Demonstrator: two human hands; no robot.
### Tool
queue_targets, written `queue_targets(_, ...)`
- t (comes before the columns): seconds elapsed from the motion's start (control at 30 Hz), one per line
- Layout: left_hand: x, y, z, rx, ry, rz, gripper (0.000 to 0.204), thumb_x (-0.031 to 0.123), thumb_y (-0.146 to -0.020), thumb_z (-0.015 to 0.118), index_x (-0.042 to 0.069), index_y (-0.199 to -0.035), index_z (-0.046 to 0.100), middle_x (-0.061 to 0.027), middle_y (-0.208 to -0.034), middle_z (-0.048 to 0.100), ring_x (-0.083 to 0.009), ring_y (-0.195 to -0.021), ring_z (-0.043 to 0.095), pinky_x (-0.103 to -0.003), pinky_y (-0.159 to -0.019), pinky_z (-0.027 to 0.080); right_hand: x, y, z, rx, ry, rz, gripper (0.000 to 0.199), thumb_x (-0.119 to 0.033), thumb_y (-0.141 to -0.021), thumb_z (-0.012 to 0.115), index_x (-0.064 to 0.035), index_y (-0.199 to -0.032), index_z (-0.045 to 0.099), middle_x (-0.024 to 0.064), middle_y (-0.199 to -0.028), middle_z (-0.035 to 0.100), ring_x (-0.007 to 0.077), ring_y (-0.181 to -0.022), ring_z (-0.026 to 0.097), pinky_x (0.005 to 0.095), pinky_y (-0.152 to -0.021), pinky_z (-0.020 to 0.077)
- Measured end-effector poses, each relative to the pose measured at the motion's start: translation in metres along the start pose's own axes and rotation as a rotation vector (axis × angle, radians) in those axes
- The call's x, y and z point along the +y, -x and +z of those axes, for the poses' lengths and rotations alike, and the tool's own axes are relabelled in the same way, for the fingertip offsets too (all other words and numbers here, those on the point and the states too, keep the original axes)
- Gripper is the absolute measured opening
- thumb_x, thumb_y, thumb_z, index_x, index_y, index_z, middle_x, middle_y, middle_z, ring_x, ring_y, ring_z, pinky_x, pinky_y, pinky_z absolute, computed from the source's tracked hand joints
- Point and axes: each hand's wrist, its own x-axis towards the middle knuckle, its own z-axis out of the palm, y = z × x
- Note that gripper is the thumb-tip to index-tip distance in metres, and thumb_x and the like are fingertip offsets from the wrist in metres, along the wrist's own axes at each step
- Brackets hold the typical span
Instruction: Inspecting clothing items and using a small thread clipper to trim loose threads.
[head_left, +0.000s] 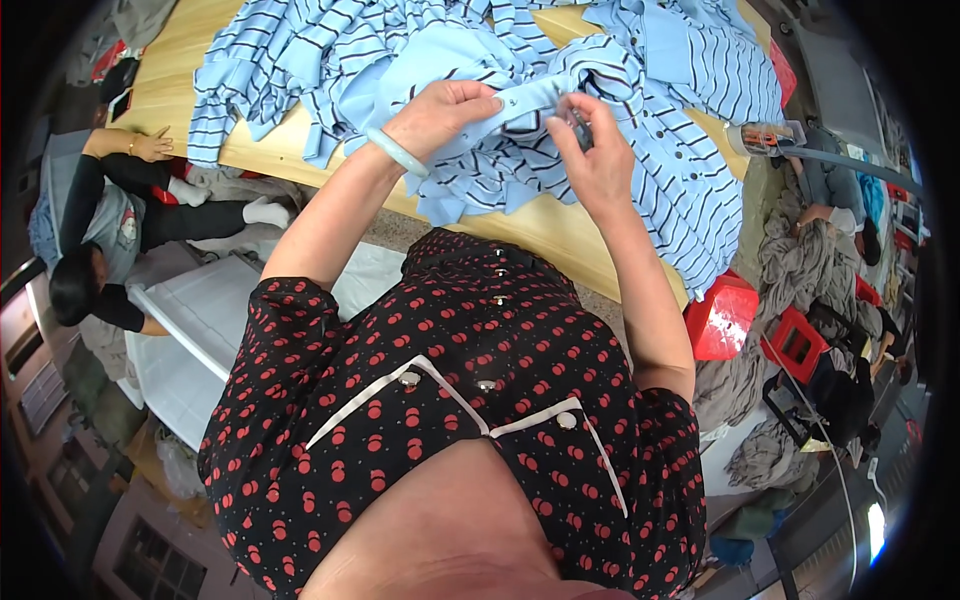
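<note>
Red-dotted black blouse (450,400) fills the lower frame. At upper centre, left hand (440,112) pinches a striped blue shirt (560,150) by its button placket; right hand (598,150) grips a small tool, seemingly trimming threads. Steady aim looks needed.

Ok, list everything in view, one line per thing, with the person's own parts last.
shirts: a heap, count unclear, light blue with dark stripes, spread over the table
placket: one, plain light blue with buttons, pinched between both hands
table: one, pale wood, top of the picture
stools: two, red, right of the table on the floor
grey cloth: a pile, grey, on the floor at right
co-worker: one, grey top and dark sleeves, seated at left with a hand on the table edge
white sheet: one, white, on the floor at left
bangle: one, pale green, on the left wrist
left hand: one, gripping the placket
right hand: one, pinching the placket, something small in its fingers, unclear
</note>
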Motion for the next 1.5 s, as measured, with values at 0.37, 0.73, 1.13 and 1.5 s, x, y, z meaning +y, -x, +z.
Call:
queue_targets(0.37,0.011,0.002,0.007,-0.109,-0.136,0.03,0.017,0.019,-0.08,0.054,0.003,-0.087,0.059,0.004,-0.077,0.055,-0.0025,-0.071,0.046,-0.018,-0.066,0.038,-0.001,0.003,-0.005,-0.185,0.038,-0.096,0.024,-0.017,-0.073,0.063,-0.0048,-0.092,0.055,0.0054,-0.085,0.059,0.0149,-0.067,0.058,0.0238,-0.056,0.045)
queue_targets(0.73,0.013,0.002,0.008,-0.059,-0.078,-0.027,0.019,0.021,-0.08,0.054,0.004,-0.086,0.059,0.0029,-0.078,0.056,-0.0039,-0.072,0.048,-0.018,-0.068,0.038,-0.002,0.007,-0.006,-0.115,-0.023,0.0,0.019,-0.015,-0.073,0.063,-0.0052,-0.088,0.057,0.0049,-0.078,0.06,0.0125,-0.065,0.057,0.0227,-0.056,0.044)
queue_targets(1.13,0.002,-0.009,0.013,-0.11,-0.197,0.132,0.02,0.021,-0.081,0.052,0.002,-0.083,0.059,0.0049,-0.071,0.053,-0.0022,-0.065,0.043,-0.018,-0.06,0.037,-0.003,0.004,0.023,-0.149,-0.635,0.386,0.028,-0.009,-0.076,0.06,-0.0011,-0.101,0.048,0.0001,-0.082,0.055,0.0061,-0.077,0.05,0.02,-0.071,0.0407)
queue_targets(1.5,-0.037,0.005,0.004,0.157,-0.584,0.241,0.023,0.014,-0.077,0.058,-0.002,-0.093,0.056,-0.0009,-0.08,0.056,-0.0056,-0.071,0.05,-0.02,-0.064,0.041,-0.002,-0.021,0.017,-0.029,-0.799,0.484,0.028,-0.01,-0.072,0.063,-0.005,-0.096,0.05,-0.0031,-0.074,0.051,-0.0011,-0.047,0.032,0.0152,-0.04,0.0229)
